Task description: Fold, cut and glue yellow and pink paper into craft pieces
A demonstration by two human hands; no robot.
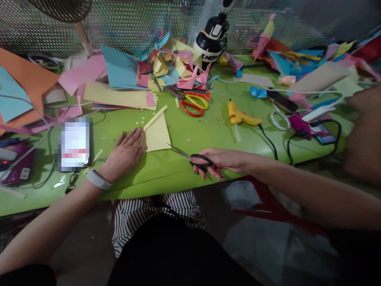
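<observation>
A pale yellow paper piece (159,135) lies on the green table (166,171), with a narrow folded or rolled strip along its upper left edge. My left hand (127,153) rests flat on the table, its fingertips at the paper's left edge. Black-handled scissors (201,161) are in my right hand (216,163), with fingers through the loops. Their tips reach the lower right corner of the paper, and the blades look slightly apart. Tiny paper scraps are scattered above my left hand.
A phone (74,145) lies left of my left hand. Behind are red-and-yellow-handled scissors (193,104), coloured papers (119,99) and a black bottle (211,37). A yellow glue gun (241,115) and a purple power strip (300,125) with cables are at the right.
</observation>
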